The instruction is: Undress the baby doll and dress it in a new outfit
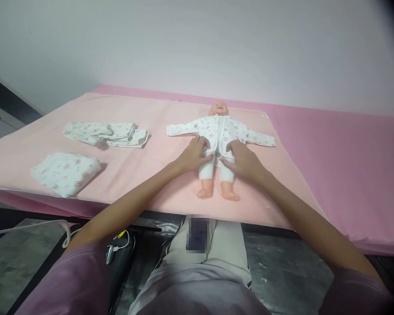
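While on one jacket point(210, 127), two hands point(194, 155) point(245, 161)

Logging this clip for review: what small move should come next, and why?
Probably draw the patterned jacket closed: its front gapes along the chest of the doll, and the left hand and right hand are at its lower front edges.

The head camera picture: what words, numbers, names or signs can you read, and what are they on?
No word, number, brand or sign can be read.
Small white tag on the pale pink sheet: too small to read.
Prints on the jacket and the folded clothes: too small to tell if any are letters.
Dark patch over the trousers: blurred out.
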The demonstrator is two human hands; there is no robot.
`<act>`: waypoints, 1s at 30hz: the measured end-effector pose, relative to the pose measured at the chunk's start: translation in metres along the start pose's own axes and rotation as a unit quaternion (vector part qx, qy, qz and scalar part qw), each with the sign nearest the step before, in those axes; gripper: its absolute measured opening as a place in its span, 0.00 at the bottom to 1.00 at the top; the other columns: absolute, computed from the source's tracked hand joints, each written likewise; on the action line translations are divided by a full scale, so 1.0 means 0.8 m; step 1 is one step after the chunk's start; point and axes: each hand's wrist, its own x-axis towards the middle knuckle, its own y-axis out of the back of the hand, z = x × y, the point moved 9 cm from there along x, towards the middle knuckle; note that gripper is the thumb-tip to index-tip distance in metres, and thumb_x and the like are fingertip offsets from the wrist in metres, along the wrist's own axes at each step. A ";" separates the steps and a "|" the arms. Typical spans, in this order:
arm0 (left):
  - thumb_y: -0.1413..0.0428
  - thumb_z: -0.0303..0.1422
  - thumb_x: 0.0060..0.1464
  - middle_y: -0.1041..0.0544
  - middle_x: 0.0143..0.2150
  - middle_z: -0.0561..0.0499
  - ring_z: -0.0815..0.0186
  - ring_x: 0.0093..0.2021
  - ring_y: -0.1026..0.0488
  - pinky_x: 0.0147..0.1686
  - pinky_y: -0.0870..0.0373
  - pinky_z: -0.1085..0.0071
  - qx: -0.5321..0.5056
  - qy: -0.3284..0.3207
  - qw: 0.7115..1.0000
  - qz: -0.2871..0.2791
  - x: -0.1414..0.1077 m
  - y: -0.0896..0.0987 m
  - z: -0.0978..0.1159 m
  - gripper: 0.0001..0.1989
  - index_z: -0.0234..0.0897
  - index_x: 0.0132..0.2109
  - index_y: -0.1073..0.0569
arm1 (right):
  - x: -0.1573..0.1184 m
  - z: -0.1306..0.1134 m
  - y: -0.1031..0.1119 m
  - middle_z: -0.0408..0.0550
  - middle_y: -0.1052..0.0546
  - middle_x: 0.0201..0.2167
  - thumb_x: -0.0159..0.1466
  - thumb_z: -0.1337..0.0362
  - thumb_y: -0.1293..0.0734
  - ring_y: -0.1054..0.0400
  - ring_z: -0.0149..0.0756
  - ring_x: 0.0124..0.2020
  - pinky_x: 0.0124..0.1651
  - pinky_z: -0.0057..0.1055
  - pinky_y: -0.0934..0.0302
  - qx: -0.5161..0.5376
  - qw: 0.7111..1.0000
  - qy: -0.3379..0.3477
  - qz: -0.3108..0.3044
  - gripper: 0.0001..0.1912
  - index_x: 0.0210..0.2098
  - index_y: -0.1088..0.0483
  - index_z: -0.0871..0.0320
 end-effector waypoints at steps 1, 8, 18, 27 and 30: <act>0.41 0.40 0.71 0.25 0.51 0.41 0.48 0.50 0.27 0.52 0.26 0.49 0.007 -0.007 1.000 0.001 0.001 -0.002 0.007 0.10 0.43 0.50 0.33 | 0.005 -0.006 -0.005 0.58 0.22 0.50 0.76 0.54 0.33 0.26 0.58 0.49 0.45 0.48 0.32 -0.014 1.000 -0.002 -0.005 0.09 0.50 0.31 0.51; 0.47 0.37 0.75 0.23 0.56 0.40 0.47 0.54 0.26 0.54 0.27 0.48 0.042 -0.045 0.997 0.036 -0.044 0.023 0.003 0.07 0.44 0.55 0.31 | -0.026 -0.015 0.005 0.58 0.22 0.51 0.82 0.52 0.38 0.27 0.58 0.51 0.57 0.54 0.32 0.009 0.996 0.077 0.037 0.12 0.55 0.27 0.50; 0.37 0.35 0.61 0.21 0.35 0.51 0.51 0.37 0.23 0.40 0.30 0.54 0.032 0.117 0.993 -0.003 -0.061 0.016 -0.063 0.12 0.44 0.47 0.32 | -0.056 0.062 -0.005 0.57 0.20 0.42 0.74 0.64 0.39 0.26 0.59 0.44 0.47 0.53 0.34 -0.001 0.999 -0.033 0.026 0.11 0.52 0.28 0.53; 0.32 0.55 0.64 0.22 0.58 0.38 0.38 0.61 0.24 0.61 0.27 0.40 0.056 0.022 0.997 0.047 -0.015 0.015 -0.012 0.27 0.44 0.56 0.30 | -0.004 0.009 0.012 0.57 0.21 0.45 0.69 0.48 0.27 0.27 0.60 0.47 0.49 0.51 0.35 -0.003 0.999 -0.032 0.002 0.16 0.47 0.30 0.51; 0.30 0.56 0.64 0.25 0.61 0.33 0.27 0.68 0.29 0.64 0.32 0.35 0.073 0.033 0.996 0.040 0.030 -0.020 -0.009 0.32 0.41 0.61 0.28 | 0.025 0.006 -0.010 0.59 0.21 0.44 0.71 0.47 0.28 0.27 0.62 0.46 0.49 0.51 0.36 -0.026 0.997 -0.063 -0.022 0.17 0.46 0.30 0.52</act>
